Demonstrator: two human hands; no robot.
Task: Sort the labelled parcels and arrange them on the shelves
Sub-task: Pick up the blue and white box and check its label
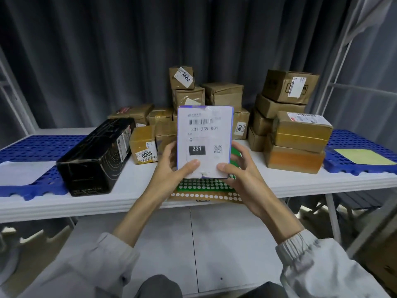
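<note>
Above the white bench front edge: flat white-labelled parcel with blue edges, upright, label "231 239 K01" facing camera. Left hand grips its lower left edge, thumb on the label; right hand grips the lower right likewise. Forearms angled upward and inward. Brown taped cardboard boxes stacked behind.

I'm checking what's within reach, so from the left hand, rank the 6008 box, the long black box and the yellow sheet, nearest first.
From the left hand:
1. 6008 box, just left of it.
2. Long black box, farther left.
3. Yellow sheet, far right on the blue mat.
</note>
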